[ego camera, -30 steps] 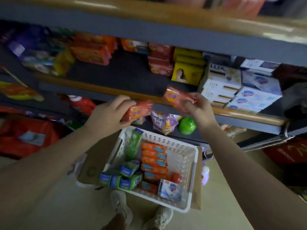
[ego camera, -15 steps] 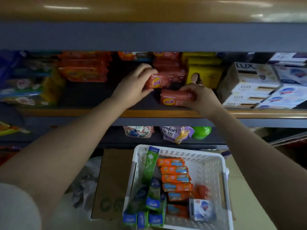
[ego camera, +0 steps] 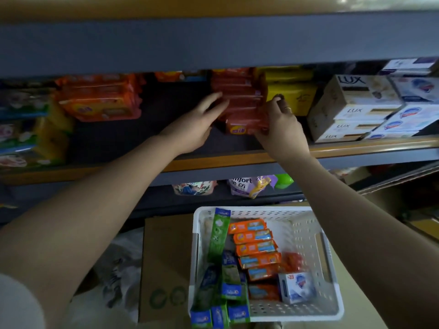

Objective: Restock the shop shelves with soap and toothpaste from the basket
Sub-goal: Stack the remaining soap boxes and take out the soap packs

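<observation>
On the middle shelf (ego camera: 237,160) | left hand (ego camera: 194,129) flat and right hand (ego camera: 280,129) pinching, both on red soap stack (ego camera: 240,108) | basket (ego camera: 308,233) below holds orange soaps (ego camera: 254,248), toothpaste boxes (ego camera: 218,233) | restocking partly done

Both bare forearms reach up and forward, converging toward centre frame. Left hand (ego camera: 193,129): palm turned inward, fingers (ego camera: 210,104) extended and held together, flat (not curled). Right hand (ego camera: 282,129): back toward the camera, fingers (ego camera: 276,100) bent at the knuckles, ring on one finger. Hands near each other, not touching
</observation>
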### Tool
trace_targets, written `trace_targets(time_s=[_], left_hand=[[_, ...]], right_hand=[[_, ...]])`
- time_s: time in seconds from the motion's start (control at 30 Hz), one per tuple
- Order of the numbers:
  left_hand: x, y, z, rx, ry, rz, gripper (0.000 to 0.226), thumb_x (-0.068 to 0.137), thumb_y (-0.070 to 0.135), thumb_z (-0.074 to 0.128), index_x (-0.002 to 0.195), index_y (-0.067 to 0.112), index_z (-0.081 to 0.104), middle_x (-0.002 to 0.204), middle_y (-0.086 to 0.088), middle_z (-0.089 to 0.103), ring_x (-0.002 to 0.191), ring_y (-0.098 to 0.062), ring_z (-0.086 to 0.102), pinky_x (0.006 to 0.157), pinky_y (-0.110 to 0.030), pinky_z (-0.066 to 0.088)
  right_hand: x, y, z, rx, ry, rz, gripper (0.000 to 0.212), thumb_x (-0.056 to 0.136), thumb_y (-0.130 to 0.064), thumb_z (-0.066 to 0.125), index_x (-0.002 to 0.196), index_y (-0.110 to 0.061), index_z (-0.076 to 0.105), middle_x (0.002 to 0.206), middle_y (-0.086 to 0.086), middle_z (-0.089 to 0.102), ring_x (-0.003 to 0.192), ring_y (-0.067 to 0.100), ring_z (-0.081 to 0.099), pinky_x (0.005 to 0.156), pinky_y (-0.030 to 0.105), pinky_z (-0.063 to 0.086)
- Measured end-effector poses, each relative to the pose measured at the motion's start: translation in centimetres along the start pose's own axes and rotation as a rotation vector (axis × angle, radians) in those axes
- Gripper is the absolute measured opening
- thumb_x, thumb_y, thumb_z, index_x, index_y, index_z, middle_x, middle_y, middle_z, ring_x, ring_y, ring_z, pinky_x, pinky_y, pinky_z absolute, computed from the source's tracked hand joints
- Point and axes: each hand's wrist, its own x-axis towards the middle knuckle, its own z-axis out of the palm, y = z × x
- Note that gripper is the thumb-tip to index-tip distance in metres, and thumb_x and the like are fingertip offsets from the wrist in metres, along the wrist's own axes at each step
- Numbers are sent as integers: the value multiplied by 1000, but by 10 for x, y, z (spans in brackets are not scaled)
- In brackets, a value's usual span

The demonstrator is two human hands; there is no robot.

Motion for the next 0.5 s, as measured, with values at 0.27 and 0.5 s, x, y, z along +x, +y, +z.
trace_targets(time_s=[0.27, 0.5], left_hand=[[-51, 71, -13, 225, 358, 170, 52, 78, 3, 47, 129, 9, 45, 122, -16, 59, 105, -31, 48, 81, -43, 47], [-103, 116, 81, 152, -17, 384, 37, 77, 10, 43, 108, 8, 62, 99, -12, 69, 80, -29, 68, 60, -37, 58]], right_hand=[[-81, 32, -21, 49, 237, -66, 31, 85, -25, 61, 99, 2, 56, 99, 23, 58, 80, 42, 59, 50, 35, 43], [-203, 110, 50, -114, -824, 55, 27, 92, -16, 48, 117, -19, 56, 122, 4, 60, 110, 26, 59, 91, 39, 50]])
